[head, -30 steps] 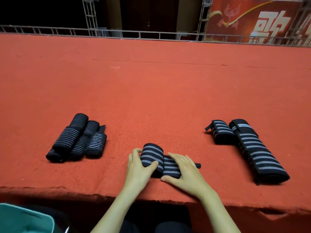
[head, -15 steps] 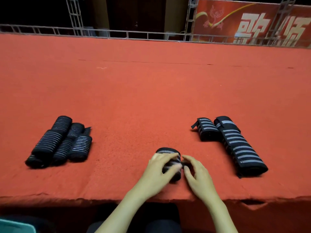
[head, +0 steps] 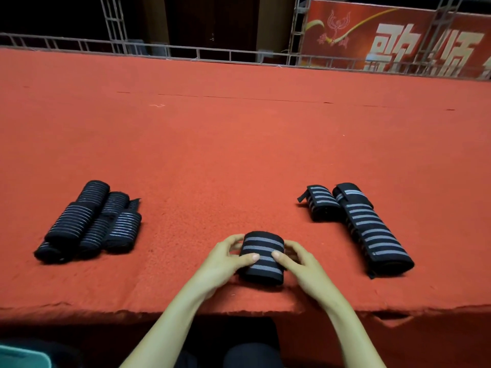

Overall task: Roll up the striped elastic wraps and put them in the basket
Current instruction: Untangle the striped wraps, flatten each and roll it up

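Note:
A black wrap with grey stripes [head: 261, 257], rolled into a short fat cylinder, lies on the red carpet near the front edge. My left hand [head: 225, 260] grips its left end, thumb on top. My right hand [head: 299, 261] grips its right end the same way. A pile of several rolled wraps [head: 90, 223] lies to the left. To the right lie a small rolled wrap [head: 321, 203] and a long wrap [head: 372, 229] stretched flat. A teal corner [head: 21, 357] shows at the bottom left; whether it is the basket I cannot tell.
The red carpeted platform [head: 239, 144] stretches far back to a metal truss rail [head: 186, 53]. A red banner [head: 385, 35] hangs behind it at the right. The platform's front edge [head: 106, 310] runs just below my hands.
The loose tail of the wrap has been rolled in, so it is now a full cylinder. Both hands shifted from rolling to gripping its two ends.

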Tool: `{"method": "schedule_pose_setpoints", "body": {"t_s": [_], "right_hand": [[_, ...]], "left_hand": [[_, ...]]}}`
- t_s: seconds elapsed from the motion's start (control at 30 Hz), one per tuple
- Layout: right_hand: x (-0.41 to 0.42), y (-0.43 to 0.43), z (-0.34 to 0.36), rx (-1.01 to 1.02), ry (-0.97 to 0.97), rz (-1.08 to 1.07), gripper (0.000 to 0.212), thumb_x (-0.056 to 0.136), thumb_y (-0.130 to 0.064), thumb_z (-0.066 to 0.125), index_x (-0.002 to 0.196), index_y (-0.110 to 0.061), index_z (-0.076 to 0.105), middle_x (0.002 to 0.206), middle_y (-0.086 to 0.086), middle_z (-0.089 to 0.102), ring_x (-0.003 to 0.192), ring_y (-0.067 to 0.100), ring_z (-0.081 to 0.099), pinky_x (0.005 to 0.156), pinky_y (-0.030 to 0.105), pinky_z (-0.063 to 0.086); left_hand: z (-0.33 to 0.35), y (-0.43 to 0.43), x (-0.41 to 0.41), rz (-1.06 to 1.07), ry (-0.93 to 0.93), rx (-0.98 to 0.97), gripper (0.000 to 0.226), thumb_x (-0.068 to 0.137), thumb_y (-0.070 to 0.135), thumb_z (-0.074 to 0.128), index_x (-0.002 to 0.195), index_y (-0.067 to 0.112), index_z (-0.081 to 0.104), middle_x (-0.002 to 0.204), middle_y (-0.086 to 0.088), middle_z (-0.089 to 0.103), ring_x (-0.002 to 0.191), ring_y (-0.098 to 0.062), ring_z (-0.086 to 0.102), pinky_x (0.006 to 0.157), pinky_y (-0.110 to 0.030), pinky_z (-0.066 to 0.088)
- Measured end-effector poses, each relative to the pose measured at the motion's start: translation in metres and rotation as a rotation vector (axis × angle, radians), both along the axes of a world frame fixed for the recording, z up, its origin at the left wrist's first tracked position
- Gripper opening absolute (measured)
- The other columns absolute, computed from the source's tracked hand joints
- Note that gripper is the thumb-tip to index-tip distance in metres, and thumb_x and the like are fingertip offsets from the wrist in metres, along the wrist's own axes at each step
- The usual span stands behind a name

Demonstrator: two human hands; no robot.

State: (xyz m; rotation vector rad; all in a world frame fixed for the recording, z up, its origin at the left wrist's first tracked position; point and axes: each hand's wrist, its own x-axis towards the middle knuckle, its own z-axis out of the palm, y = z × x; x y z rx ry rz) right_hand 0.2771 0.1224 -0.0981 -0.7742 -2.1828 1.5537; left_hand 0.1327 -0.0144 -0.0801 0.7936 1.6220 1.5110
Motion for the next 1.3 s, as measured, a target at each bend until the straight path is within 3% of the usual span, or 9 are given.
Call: {"method": "schedule_pose_setpoints", "body": {"t_s": [0.1, 0.23, 0.37, 0.6, 0.77, 0.93, 1.07, 1.17, 1.3], "right_hand": [[0.007, 0.001, 0.005, -0.04, 0.184, 0.019, 0.051, 0.083, -0.009, 0.07, 0.127, -0.024, 0.051, 0.126, -0.003, 0.061, 0.113, 0.008, 0.06, 0.089, 0.024, 0.05], [0.013, 0.004, 0.002, 0.035, 0.23, 0.062, 0.067, 0.08, 0.007, 0.069, 0.134, -0.024, 0.044, 0.132, -0.009, 0.055, 0.124, 0.007, 0.051, 0.1, 0.024, 0.044], [0.018, 0.002, -0.011, 0.069, 0.222, 0.062, 0.068, 0.078, 0.002, 0.069, 0.136, -0.023, 0.043, 0.137, -0.011, 0.052, 0.133, 0.011, 0.044, 0.107, 0.026, 0.039], [0.017, 0.002, -0.018, 0.056, 0.222, 0.022, 0.068, 0.079, -0.001, 0.073, 0.135, -0.026, 0.043, 0.134, -0.014, 0.054, 0.13, 0.009, 0.047, 0.102, 0.023, 0.041], [0.022, 0.008, -0.017, 0.001, 0.284, -0.105, 0.068, 0.074, -0.009, 0.078, 0.131, -0.024, 0.044, 0.127, -0.007, 0.06, 0.122, 0.009, 0.053, 0.099, 0.024, 0.045], [0.031, 0.03, 0.011, 0.046, 0.369, -0.296, 0.046, 0.081, -0.012, 0.072, 0.119, -0.026, 0.05, 0.125, -0.008, 0.058, 0.116, -0.001, 0.054, 0.094, 0.016, 0.043], [0.039, 0.05, 0.037, 0.264, 0.285, -0.452, 0.038, 0.09, -0.017, 0.064, 0.122, -0.029, 0.049, 0.121, -0.02, 0.055, 0.108, -0.014, 0.053, 0.093, 0.009, 0.04], [0.038, 0.066, 0.043, 0.512, 0.153, -0.56, 0.035, 0.092, -0.023, 0.06, 0.126, -0.018, 0.052, 0.123, -0.008, 0.058, 0.113, 0.006, 0.054, 0.096, 0.02, 0.038], [0.029, 0.087, 0.035, 0.585, -0.162, -0.554, 0.039, 0.096, -0.027, 0.053, 0.131, -0.009, 0.049, 0.129, 0.008, 0.058, 0.119, 0.025, 0.053, 0.095, 0.031, 0.037]], "left_hand": [[-0.003, 0.0, 0.002, 0.019, 0.131, 0.158, 0.056, 0.073, -0.005, 0.075, 0.119, 0.016, 0.051, 0.119, 0.005, 0.059, 0.106, -0.006, 0.062, 0.086, -0.019, 0.049], [-0.018, 0.0, 0.011, 0.03, 0.235, 0.241, 0.053, 0.069, 0.001, 0.073, 0.111, 0.021, 0.047, 0.118, 0.013, 0.055, 0.121, -0.006, 0.049, 0.097, -0.028, 0.045], [-0.027, 0.004, 0.012, -0.003, 0.265, 0.223, 0.051, 0.069, 0.009, 0.078, 0.103, 0.029, 0.046, 0.128, 0.003, 0.051, 0.127, -0.008, 0.045, 0.101, -0.03, 0.043], [-0.034, 0.009, 0.0, -0.061, 0.208, 0.14, 0.053, 0.067, 0.011, 0.083, 0.103, 0.02, 0.045, 0.108, -0.002, 0.06, 0.111, -0.017, 0.057, 0.102, -0.031, 0.044], [-0.025, 0.026, 0.007, -0.095, 0.159, 0.162, 0.057, 0.076, 0.012, 0.077, 0.119, 0.028, 0.045, 0.118, 0.004, 0.062, 0.113, -0.006, 0.058, 0.095, -0.021, 0.044], [-0.005, 0.084, 0.023, -0.137, 0.051, 0.219, 0.06, 0.072, 0.03, 0.076, 0.124, 0.022, 0.047, 0.121, -0.003, 0.063, 0.112, -0.012, 0.06, 0.095, -0.026, 0.047], [0.01, 0.134, 0.038, -0.141, -0.209, 0.221, 0.05, 0.078, 0.012, 0.07, 0.123, 0.014, 0.048, 0.11, -0.008, 0.066, 0.097, -0.015, 0.065, 0.08, -0.022, 0.052], [0.012, 0.161, 0.048, -0.186, -0.454, 0.187, 0.028, 0.089, 0.002, 0.056, 0.114, 0.012, 0.05, 0.095, -0.005, 0.068, 0.081, -0.015, 0.066, 0.068, -0.022, 0.052], [-0.001, 0.181, 0.053, -0.141, -0.497, 0.049, 0.023, 0.092, 0.008, 0.056, 0.113, 0.005, 0.05, 0.104, -0.01, 0.067, 0.09, -0.02, 0.066, 0.075, -0.03, 0.055]]}}
